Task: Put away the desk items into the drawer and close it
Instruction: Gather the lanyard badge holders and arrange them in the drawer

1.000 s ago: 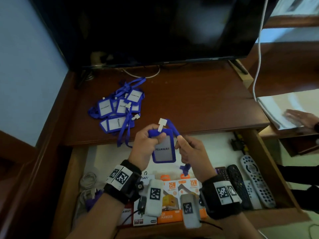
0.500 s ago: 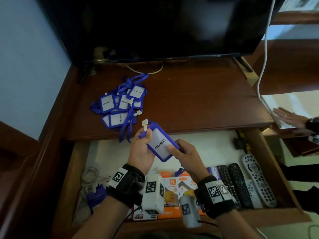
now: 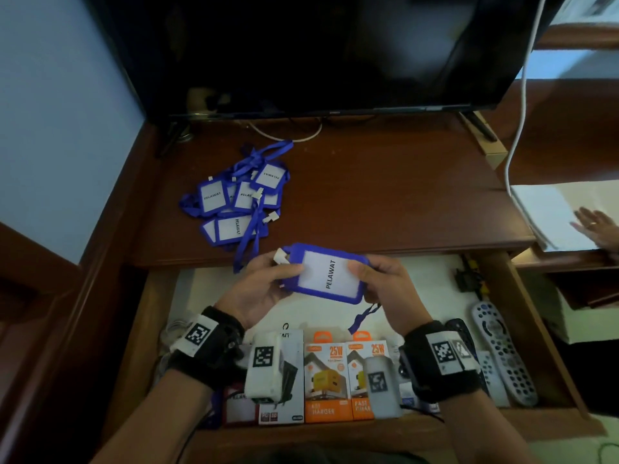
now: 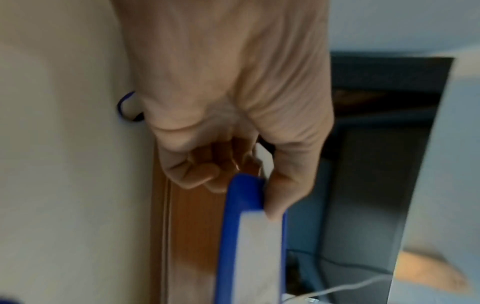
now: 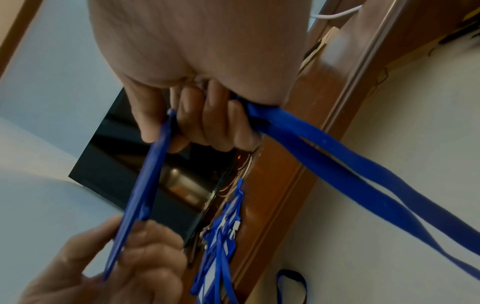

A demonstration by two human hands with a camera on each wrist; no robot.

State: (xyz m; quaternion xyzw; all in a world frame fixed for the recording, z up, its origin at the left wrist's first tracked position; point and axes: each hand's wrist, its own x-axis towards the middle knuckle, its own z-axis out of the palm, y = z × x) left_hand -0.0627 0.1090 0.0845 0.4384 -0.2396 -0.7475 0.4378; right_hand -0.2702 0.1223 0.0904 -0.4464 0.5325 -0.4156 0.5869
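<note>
Both hands, left (image 3: 264,289) and right (image 3: 385,286), pinch the blue PELAWAT badge holder (image 3: 326,277) flat over the open drawer (image 3: 522,333). Best gather the trailing lanyard (image 3: 363,317) first, then lower.

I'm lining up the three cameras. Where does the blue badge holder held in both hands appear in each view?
Head: blue rectangular badge holder at centre, between both hands.
Left wrist: lower centre, nearly edge-on.
Right wrist: left of centre, edge-on.
Shared landmark: brown wooden desk edge.

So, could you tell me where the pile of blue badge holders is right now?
In the head view, the pile of badge holders lies on the desk top, left of centre, in front of the monitor and behind the open drawer.
</note>
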